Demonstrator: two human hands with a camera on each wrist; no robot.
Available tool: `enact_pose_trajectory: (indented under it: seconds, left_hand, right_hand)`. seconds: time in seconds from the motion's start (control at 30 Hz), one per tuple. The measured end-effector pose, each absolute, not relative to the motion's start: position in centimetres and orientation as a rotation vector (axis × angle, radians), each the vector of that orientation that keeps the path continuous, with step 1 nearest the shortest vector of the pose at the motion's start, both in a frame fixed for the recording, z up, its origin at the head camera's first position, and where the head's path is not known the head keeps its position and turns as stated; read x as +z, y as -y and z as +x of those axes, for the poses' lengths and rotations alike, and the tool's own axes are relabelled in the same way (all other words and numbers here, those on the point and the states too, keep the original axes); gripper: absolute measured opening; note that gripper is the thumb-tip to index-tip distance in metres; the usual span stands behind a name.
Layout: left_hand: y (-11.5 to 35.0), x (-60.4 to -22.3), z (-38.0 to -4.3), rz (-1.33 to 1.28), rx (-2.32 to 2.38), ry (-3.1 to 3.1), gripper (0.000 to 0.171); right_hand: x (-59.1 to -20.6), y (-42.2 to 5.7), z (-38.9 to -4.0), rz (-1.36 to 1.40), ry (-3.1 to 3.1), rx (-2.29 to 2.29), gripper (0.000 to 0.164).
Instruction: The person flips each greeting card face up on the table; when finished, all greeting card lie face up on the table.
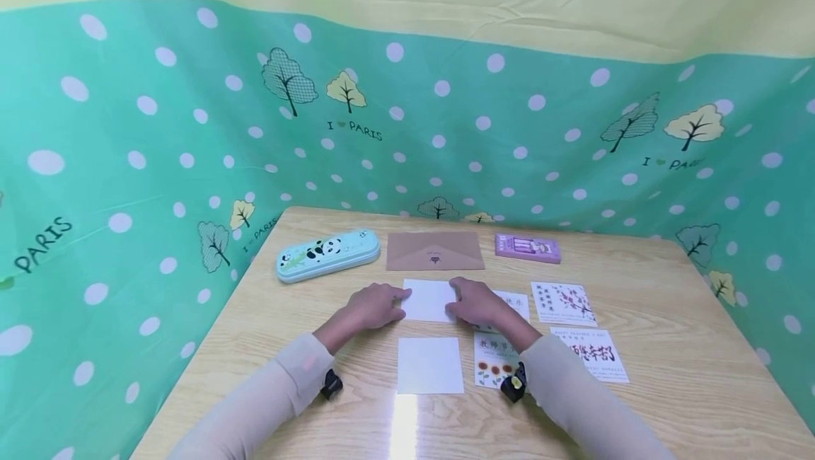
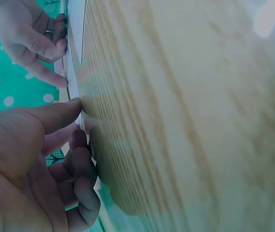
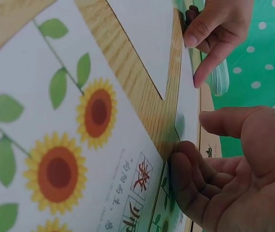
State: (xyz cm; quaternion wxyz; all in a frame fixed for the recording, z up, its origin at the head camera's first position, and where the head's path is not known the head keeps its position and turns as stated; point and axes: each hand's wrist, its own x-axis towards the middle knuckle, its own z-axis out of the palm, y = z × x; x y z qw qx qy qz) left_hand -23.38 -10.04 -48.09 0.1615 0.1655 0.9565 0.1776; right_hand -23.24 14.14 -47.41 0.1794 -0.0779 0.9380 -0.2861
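A blank white card [image 1: 426, 301] lies on the wooden table between both hands. At its left edge my left hand [image 1: 376, 306] touches it with thumb and index finger stretched out; the other fingers bend loosely beneath the palm. My right hand [image 1: 477, 302] does the same at the right edge, its wrist passing over the printed cards. Below lies a second blank card [image 1: 430, 366]. Close under the right forearm is a sunflower card [image 3: 57, 169], and above it another printed card [image 1: 514, 301] is partly covered by the right hand.
Farther back lie a light-blue panda pencil case [image 1: 328, 256], a brown envelope [image 1: 436, 251] and a purple box [image 1: 528, 248]. To the right are a blossom-branch card [image 1: 564, 302] and a card with red lettering [image 1: 595, 354], partly behind the sleeve. A green dotted cloth [image 1: 446, 127] hangs behind.
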Motion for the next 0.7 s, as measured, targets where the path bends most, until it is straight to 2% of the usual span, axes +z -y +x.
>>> enact_pose_trajectory:
  seconds: [0.37, 0.7]
  left_hand:
    - [10.1, -48.1, -23.6, 0.448, 0.509, -2.729, 0.05]
    - [9.9, -47.8, -23.8, 0.489, 0.5, -2.698, 0.048]
  right_hand:
    - [-47.6, -14.1, -24.1, -0.178, -2.689, -0.769, 0.064]
    - [-46.4, -13.7, -25.6, -0.094, -2.701, -0.8, 0.029]
